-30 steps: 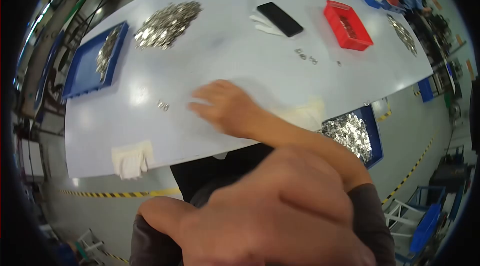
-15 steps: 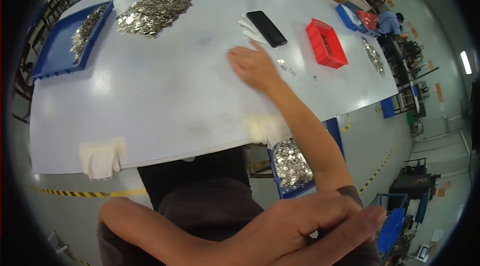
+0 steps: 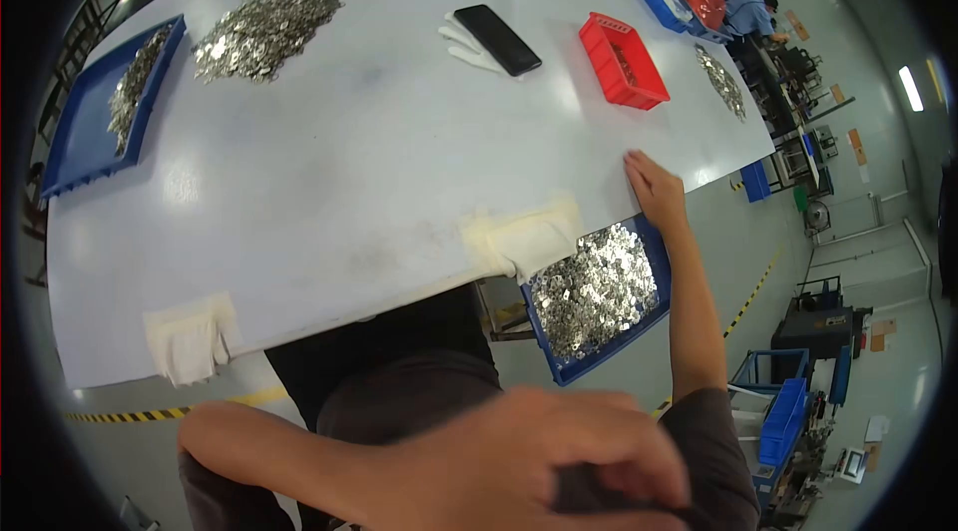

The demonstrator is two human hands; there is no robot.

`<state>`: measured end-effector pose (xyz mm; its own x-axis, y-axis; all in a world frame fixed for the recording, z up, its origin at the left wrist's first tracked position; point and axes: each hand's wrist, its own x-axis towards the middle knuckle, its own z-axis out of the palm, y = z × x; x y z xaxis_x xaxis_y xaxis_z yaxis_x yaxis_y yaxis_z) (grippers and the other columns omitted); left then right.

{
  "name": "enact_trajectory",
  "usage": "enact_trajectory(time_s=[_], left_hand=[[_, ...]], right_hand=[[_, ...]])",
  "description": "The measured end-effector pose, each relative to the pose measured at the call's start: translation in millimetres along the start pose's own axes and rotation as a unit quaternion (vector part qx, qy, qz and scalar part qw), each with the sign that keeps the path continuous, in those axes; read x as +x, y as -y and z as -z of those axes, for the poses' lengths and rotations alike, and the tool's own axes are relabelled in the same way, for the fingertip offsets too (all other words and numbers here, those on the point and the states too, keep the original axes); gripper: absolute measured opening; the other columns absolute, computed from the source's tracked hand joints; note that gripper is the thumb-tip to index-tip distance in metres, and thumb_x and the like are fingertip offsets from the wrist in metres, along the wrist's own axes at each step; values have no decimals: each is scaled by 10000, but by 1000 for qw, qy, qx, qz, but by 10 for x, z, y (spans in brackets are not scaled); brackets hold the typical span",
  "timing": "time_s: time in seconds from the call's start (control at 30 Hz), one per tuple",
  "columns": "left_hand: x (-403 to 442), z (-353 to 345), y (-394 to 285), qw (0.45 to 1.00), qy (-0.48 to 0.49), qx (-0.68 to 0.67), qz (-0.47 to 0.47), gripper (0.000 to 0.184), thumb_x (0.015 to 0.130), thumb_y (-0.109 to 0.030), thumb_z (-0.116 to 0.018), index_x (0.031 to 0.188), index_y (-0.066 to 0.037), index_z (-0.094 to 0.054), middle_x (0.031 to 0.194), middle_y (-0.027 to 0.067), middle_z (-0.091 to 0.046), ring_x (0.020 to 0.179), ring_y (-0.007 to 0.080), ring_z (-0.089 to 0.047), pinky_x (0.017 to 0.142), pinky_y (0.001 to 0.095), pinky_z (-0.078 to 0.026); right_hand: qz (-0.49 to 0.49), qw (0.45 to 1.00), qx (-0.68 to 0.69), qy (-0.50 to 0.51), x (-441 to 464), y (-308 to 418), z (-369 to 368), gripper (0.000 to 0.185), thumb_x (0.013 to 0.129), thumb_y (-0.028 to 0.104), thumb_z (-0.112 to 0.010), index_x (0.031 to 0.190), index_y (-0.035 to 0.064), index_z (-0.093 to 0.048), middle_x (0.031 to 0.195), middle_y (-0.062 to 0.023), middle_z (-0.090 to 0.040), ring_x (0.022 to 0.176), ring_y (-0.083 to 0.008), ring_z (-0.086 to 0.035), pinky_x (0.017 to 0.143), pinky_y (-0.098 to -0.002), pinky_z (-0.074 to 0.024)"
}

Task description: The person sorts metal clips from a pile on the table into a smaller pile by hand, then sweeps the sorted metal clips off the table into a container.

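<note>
My right hand (image 3: 659, 194) rests at the right part of the table's front edge, back of the hand up and fingers curled together. What lies under its fingers is hidden. Just below and left of it, a blue tray (image 3: 562, 371) full of small flat metal pieces (image 3: 599, 286) sits lower than the tabletop. My left hand (image 3: 559, 451) is raised close to the camera at the bottom, bent and smeared by motion, its fingertips partly cut off. Beyond my right hand stands a red basket (image 3: 639, 95) with some small pieces inside.
On the white table (image 3: 299, 192) lie a heap of metal pieces (image 3: 264, 32), a phone (image 3: 497, 39) on a white glove (image 3: 469, 54), and a smaller heap (image 3: 720, 82). A blue tray (image 3: 80, 147) stands at left. Cloths (image 3: 190, 341) are taped at the front edge. A person (image 3: 748, 14) works behind.
My right hand has moved right and toward me, from beside the phone to the table edge. The few loose pieces near the red basket no longer show. My left hand has shifted left.
</note>
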<state>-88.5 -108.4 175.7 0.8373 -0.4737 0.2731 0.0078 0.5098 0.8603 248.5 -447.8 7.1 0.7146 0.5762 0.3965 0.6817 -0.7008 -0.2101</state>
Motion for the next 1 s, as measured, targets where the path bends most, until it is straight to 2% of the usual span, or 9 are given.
enact_trajectory(time_s=[0.03, 0.17, 0.27, 0.43, 0.5, 0.57, 0.63, 0.73, 1.0], left_hand=[[-53, 173, -98, 1000, -5, 15, 22, 153, 914, -20, -871, 1052, -8, -807, 1075, 119, -782, 971, 201, -740, 855, 322, -577], [-421, 938, 75, 928, -190, 321, 3, 146, 883, -28, -877, 1003, -51, -797, 983, 78, -782, 925, 213, -733, 845, 326, -563], [-895, 1781, 174, 755, -346, 557, 10, 175, 905, -90, -863, 1046, -50, -768, 1080, 69, -760, 1107, 255, -688, 981, 375, -525], [-1624, 3071, 165, 508, -474, 716, 67, 502, 986, -322, -800, 1390, -57, -663, 1503, 241, -558, 1379, 408, -525, 1144, 481, -454], [-1610, 3308, 93, 488, -476, 724, 104, 650, 1022, -448, -720, 1506, -43, -562, 1584, 286, -463, 1463, 445, -442, 1214, 507, -388], [-1562, 3464, 23, 467, -478, 731, 137, 768, 1046, -548, -649, 1589, -33, -476, 1641, 309, -401, 1527, 465, -374, 1264, 522, -331], [-1461, 3612, -26, 448, -477, 739, 162, 854, 1057, -624, -584, 1639, -26, -404, 1673, 309, -370, 1570, 468, -319, 1293, 528, -284], [-1375, 3877, -177, 452, -492, 726, 165, 942, 1036, -692, -561, 1673, -33, -342, 1691, 309, -347, 1585, 467, -297, 1306, 530, -252], [-1061, 4613, -469, 414, -536, 705, 211, 1102, 992, -850, -438, 1701, -22, -281, 1716, 294, -326, 1612, 426, -279, 1323, 526, -211]], right_hand=[[-19, 1000, -2, -5, -185, -44, 90, 251, 1028, 149, -729, 1241, 31, -790, 1332, -179, -755, 1215, -338, -745, 1026, -392, -591], [-71, 996, -51, -14, -827, 22, 369, 174, 998, 128, -751, 1126, 19, -797, 1207, -175, -793, 1144, -379, -749, 1044, -457, -571], [-18, 995, -95, -31, -936, 238, 546, 112, 980, 89, -754, 1057, 13, -784, 1057, -170, -798, 994, -392, -742, 1065, -510, -539], [-4, 991, 134, 18, -139, 1306, 264, 217, 935, 54, -791, 1148, 9, -775, 1174, -198, -790, 1136, -404, -743, 1052, -464, -564], [79, 975, 185, 93, 334, 1748, -61, 300, 957, 62, -773, 1253, 16, -752, 1350, -227, -725, 1252, -389, -707, 1041, -444, -583], [56, 946, 270, 171, 788, 2142, -514, 370, 1008, 124, -731, 1363, 25, -700, 1511, -243, -615, 1376, -387, -620, 1139, -461, -522], [178, 964, 157, 117, 1266, 2253, -1200, 431, 1065, 190, -659, 1462, 28, -621, 1586, -235, -543, 1468, -385, -526, 1233, -487, -423], [157, 970, 168, 83, 1940, 2578, -1777, 477, 1104, 236, -584, 1527, 21, -549, 1589, -215, -541, 1504, -396, -475, 1287, -505, -335], [108, 984, 108, 87, 3306, 2984, -2559, 548, 1156, 368, -421, 1591, 40, -482, 1645, -175, -498, 1572, -355, -393, 1312, -504, -282]])
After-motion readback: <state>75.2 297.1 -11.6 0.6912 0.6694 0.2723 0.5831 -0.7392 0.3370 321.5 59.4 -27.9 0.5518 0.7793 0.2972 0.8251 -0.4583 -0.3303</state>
